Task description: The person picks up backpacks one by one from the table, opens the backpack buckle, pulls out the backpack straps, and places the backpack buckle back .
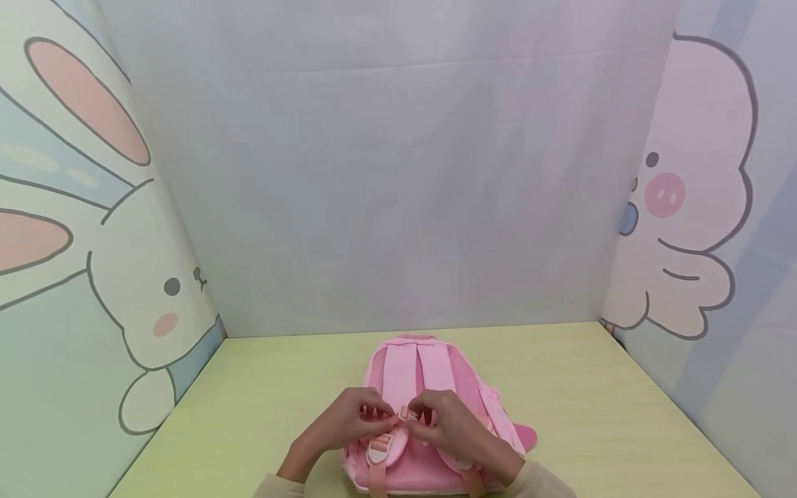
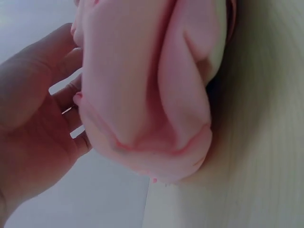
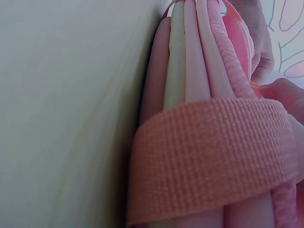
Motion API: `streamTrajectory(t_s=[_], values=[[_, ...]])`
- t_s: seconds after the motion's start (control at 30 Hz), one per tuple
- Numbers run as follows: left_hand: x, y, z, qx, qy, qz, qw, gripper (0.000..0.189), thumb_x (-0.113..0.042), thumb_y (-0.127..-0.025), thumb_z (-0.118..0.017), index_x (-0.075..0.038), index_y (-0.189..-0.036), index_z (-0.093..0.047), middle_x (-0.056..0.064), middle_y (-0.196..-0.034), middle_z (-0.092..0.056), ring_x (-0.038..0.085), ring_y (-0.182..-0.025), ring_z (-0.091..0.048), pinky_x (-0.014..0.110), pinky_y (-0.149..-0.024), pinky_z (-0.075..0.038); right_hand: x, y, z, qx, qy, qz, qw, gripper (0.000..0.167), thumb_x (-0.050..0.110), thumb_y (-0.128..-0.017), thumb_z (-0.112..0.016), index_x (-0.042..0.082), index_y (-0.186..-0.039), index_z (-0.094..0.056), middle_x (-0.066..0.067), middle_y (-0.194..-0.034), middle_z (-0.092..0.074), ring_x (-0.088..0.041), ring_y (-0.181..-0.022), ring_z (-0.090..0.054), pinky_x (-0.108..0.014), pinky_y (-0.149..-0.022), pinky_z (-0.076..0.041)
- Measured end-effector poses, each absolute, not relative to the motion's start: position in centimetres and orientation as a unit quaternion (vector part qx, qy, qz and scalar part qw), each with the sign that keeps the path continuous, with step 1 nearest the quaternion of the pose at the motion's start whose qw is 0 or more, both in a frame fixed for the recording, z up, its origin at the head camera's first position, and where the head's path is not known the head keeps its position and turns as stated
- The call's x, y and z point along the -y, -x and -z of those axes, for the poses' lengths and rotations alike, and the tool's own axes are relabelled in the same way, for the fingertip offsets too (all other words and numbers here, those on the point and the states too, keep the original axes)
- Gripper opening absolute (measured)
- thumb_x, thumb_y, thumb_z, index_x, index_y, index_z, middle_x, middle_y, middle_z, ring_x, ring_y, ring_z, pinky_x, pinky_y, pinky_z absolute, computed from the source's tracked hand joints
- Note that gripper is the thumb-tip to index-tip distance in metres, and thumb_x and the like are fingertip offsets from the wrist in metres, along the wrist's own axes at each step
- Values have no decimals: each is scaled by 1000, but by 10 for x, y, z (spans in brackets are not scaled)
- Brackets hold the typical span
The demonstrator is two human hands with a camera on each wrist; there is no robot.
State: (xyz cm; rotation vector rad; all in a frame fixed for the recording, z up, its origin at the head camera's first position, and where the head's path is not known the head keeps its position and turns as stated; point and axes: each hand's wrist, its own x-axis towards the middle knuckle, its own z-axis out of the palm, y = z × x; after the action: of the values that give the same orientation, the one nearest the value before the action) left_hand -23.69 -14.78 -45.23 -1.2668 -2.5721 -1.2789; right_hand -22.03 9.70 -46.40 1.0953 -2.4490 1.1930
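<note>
A pink backpack [image 1: 429, 470] lies on the table with its two padded shoulder straps [image 1: 400, 370] facing up. Over the middle of it, my left hand [image 1: 355, 420] pinches an orange webbing strap between thumb and fingertips. My right hand [image 1: 453, 427] meets it from the other side and pinches a small light buckle [image 1: 406, 413] on that strap. The fingers partly hide the buckle. In the left wrist view the left hand [image 2: 42, 104] is beside the bag's pink side [image 2: 118, 71]. A wide orange webbing band [image 3: 213, 156] crosses the bag in the right wrist view.
A white strap adjuster [image 1: 379, 448] with orange webbing sits on the left shoulder strap. A dark pink flap [image 1: 526, 437] sticks out at the bag's right. The light yellow table [image 1: 268, 387] is bordered by a grey back wall [image 1: 398, 207] and cartoon-printed side panels [image 1: 149, 277].
</note>
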Motion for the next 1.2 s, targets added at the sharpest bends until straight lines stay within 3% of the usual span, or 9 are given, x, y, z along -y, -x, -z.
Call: streamTrajectory(t_s=[0.3, 0.57, 0.77, 0.93, 1.2], values=[[143, 236, 457, 806, 387, 448, -16, 6, -21, -93, -74, -17, -96, -71, -8, -81, -63, 2, -72, -56, 23, -63, -51, -97, 221, 465, 817, -382, -417, 111, 7, 25, -95, -71, 18, -94, -71, 16, -80, -58, -6, -69, -55, -19, -58, -48], [137, 234, 455, 800, 375, 467, -25, 14, -21, -95, -70, -16, -108, -70, -6, -88, -64, 5, -79, -57, 24, -68, -51, -97, 221, 465, 814, -385, -420, 116, 6, 25, -95, -70, 20, -93, -70, 16, -79, -58, -6, -68, -55, -19, -57, -47], [145, 232, 448, 815, 362, 451, -34, 25, -28, -94, -71, -16, -116, -70, -5, -96, -66, 12, -90, -61, 30, -79, -52, -97, 221, 465, 813, -386, -421, 112, 5, 24, -95, -71, 19, -93, -70, 16, -80, -58, -6, -68, -55, -19, -57, -48], [156, 233, 444, 838, 357, 412, -19, 27, -29, -92, -74, -10, -110, -71, -6, -97, -66, 14, -88, -60, 31, -78, -51, -97, 222, 465, 811, -388, -423, 111, 5, 24, -95, -71, 20, -95, -70, 15, -80, -58, -7, -68, -56, -20, -58, -48], [154, 236, 446, 839, 381, 388, -17, 11, -28, -93, -74, -17, -93, -75, -10, -82, -64, 11, -76, -55, 23, -65, -48, -97, 221, 465, 815, -382, -421, 110, 4, 23, -95, -71, 20, -97, -70, 16, -82, -59, -8, -70, -56, -20, -60, -49]])
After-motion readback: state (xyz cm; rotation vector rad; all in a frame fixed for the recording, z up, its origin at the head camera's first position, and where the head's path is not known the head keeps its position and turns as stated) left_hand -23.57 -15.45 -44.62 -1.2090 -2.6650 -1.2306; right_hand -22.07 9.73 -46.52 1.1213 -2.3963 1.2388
